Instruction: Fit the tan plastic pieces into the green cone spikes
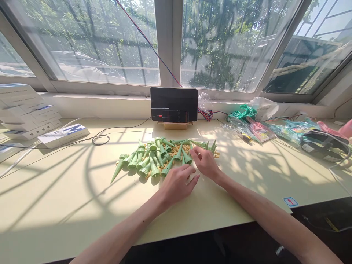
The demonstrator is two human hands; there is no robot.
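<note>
A heap of green plastic cone-shaped spikes (154,168) with ridged caps lies on the table, mixed with small tan stick-like pieces (177,151). My right hand (205,162) is at the right part of the heap, its fingers curled together against it; whatever they hold, if anything, is hidden. In front of the heap, my left hand (177,183) hovers low with thumb and fingers apart and nothing visible between them. One green spike (117,170) lies at the heap's left end, its tip toward me.
Behind the heap a black tablet (173,99) and a phone (175,116) lean on a cardboard stand (175,126). White boxes (24,110) are stacked at left, near a dark cable (100,138). Plastic bags (258,128) and a black headset-like object (324,145) lie at right.
</note>
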